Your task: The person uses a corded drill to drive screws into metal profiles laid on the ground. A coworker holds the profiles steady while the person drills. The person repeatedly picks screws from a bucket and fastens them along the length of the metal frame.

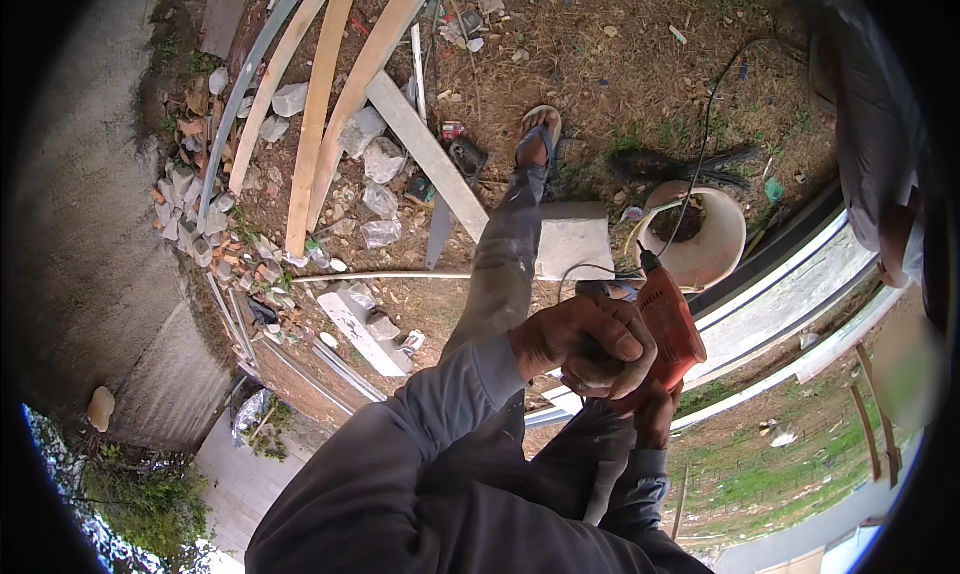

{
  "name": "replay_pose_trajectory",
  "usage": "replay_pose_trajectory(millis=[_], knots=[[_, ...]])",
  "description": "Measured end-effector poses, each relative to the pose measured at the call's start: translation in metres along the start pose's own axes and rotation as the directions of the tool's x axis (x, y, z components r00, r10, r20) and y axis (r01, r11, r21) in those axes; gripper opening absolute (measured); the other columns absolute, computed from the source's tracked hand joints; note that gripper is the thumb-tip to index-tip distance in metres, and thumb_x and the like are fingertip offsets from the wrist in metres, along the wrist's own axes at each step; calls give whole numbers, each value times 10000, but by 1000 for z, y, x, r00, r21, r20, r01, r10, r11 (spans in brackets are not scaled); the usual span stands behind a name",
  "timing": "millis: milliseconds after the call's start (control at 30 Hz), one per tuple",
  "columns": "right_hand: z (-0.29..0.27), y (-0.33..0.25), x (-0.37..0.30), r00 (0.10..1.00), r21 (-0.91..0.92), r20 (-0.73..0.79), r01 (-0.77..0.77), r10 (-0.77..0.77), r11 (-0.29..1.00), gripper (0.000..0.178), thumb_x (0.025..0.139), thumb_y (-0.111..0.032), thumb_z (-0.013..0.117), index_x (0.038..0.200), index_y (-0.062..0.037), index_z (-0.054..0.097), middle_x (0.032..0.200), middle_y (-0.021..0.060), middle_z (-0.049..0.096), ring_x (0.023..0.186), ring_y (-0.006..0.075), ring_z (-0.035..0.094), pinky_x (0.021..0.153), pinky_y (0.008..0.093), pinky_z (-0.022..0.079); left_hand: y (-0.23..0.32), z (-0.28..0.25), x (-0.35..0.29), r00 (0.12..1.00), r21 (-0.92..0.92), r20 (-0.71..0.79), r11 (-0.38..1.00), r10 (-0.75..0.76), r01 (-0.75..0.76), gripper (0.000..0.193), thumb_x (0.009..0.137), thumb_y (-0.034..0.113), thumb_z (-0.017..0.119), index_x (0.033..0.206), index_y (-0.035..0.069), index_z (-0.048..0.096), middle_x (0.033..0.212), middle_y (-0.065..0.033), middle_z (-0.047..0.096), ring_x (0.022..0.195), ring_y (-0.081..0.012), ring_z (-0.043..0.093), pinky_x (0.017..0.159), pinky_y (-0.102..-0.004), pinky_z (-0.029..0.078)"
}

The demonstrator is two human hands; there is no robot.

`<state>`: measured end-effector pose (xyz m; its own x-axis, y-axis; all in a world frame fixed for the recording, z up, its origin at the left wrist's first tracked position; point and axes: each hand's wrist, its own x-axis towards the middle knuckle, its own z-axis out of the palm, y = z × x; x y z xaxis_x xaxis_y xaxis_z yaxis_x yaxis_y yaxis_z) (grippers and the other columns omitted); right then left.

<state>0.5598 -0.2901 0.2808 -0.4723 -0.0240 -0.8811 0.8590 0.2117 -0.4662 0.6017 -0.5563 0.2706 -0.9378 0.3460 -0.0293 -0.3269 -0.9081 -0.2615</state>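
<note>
A red corded power tool (665, 329) with a narrow black end sits in front of me, tilted, its exact kind unclear. My right hand (655, 414) is wrapped round its lower part, partly hidden behind the body. Close against the tool's left side is my left hand (595, 344), its fingers curled in. What these fingers hold, if anything, is hidden. Just beyond the tool stands a dirty white bucket (728, 239), with a black cord (710, 109) running past it over the ground.
Long wooden boards (325, 114) and a pale plank (430, 159) lie at the far left among stones (383, 160) and rubble. A concrete block (575, 242) is beside my sandalled foot (540, 134). Long white beams (780, 294) lie to the right, near another person's dark-clothed leg (880, 114).
</note>
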Motion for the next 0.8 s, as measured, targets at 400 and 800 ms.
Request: replay_pose_trajectory(millis=[400, 800], knots=[[105, 6, -15, 939, -77, 214, -258, 269, 963, 430, 985, -313, 531, 1299, -19, 559, 1038, 139, 652, 884, 217, 660, 737, 337, 544, -12, 8, -32, 929, 419, -257, 835, -268, 357, 369, 1005, 241, 576, 903, -102, 666, 557, 35, 411, 439, -38, 361, 392, -225, 264], [-54, 0, -24, 899, -250, 283, 407, -335, 879, 543, 898, -313, 688, 1326, -29, 516, 1055, 174, 682, 963, 287, 668, 860, 395, 513, -169, 8, 43, 829, 504, -543, 842, 134, 193, 363, 1048, 324, 542, 1044, -23, 648, 561, 38, 394, 420, -47, 343, 401, -233, 277]])
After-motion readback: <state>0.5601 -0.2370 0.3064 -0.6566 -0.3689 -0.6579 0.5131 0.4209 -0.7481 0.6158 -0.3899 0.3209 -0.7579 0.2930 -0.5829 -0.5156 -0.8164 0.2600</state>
